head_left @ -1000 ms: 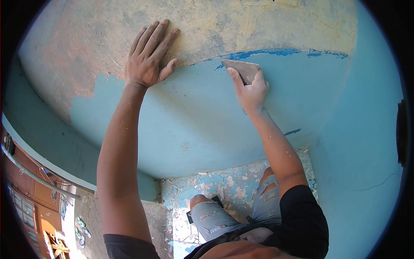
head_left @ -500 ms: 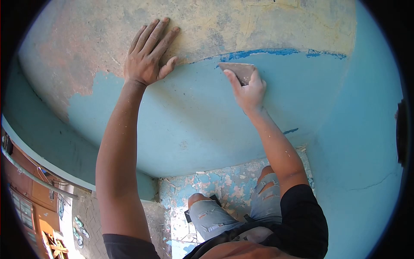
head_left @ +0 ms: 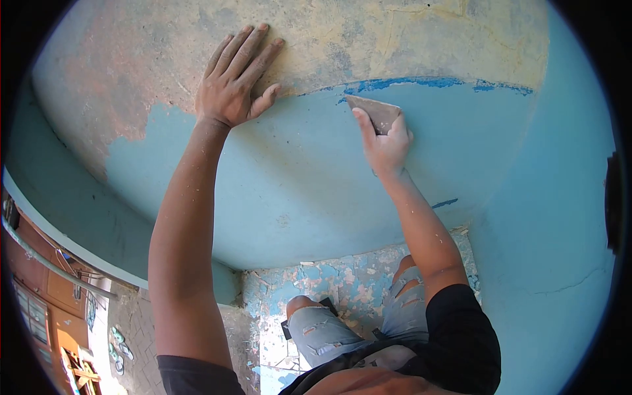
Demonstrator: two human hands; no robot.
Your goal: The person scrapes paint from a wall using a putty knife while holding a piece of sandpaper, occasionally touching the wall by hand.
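My left hand (head_left: 234, 82) lies flat on the wall with fingers spread, mostly on the bare, stained plaster (head_left: 316, 46); its wrist crosses the paint edge. In my right hand (head_left: 387, 145) is a flat, dull metal paint scraper (head_left: 375, 113), gripped between thumb and fingers. Its pointed left corner meets the light blue wall paint (head_left: 303, 171) just under a ragged strip of darker blue (head_left: 401, 83). That strip runs along the border between the plaster and the light blue paint. My right fingers are partly hidden behind the blade.
Paint flakes cover the floor (head_left: 276, 273) around my knees. A second light blue wall (head_left: 553, 197) with a crack stands at the right. Along the left curves a ledge (head_left: 79, 230), and beyond it sandals (head_left: 118, 349) lie on paving outside. A dark blue mark (head_left: 445, 203) shows low on the wall.
The scraper has shifted slightly right and tilted, its right end now lower. My left hand still presses on the wall; the whole upper view has shifted a little right.
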